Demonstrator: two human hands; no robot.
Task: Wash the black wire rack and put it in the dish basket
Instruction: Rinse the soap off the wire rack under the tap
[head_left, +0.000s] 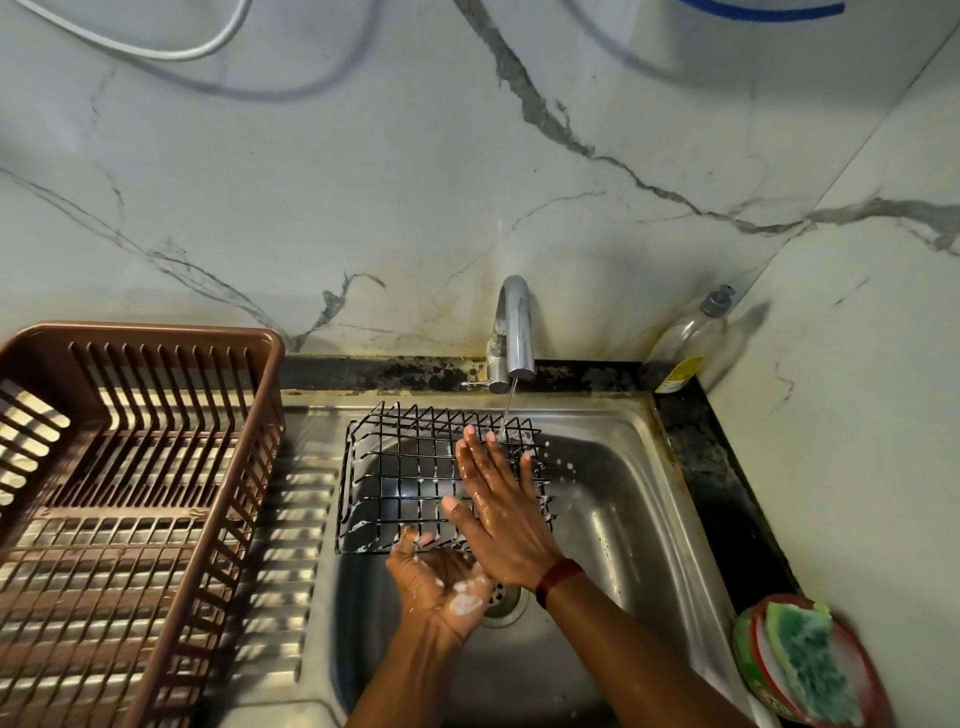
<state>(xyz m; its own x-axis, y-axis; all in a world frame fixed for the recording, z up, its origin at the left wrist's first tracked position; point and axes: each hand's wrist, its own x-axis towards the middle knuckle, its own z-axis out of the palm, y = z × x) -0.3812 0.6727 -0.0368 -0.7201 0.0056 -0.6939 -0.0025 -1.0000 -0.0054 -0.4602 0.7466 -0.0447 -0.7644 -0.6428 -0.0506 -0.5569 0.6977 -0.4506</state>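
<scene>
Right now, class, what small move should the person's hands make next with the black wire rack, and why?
Probably shift the black wire rack so its near wires come under the thin stream from the chrome tap: water hits only the far right corner, while foam clings near the left hand gripping it.

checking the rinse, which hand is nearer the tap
Right: the right hand lies flat on the rack, fingertips just below the tap; the left hand holds the rack's near edge.

No legible text is found. A yellow label (676, 375) is noted on the soap bottle (693, 332); its print is too small to be read. Lettering on the red tub (745, 657) is blurred and cut off.
</scene>
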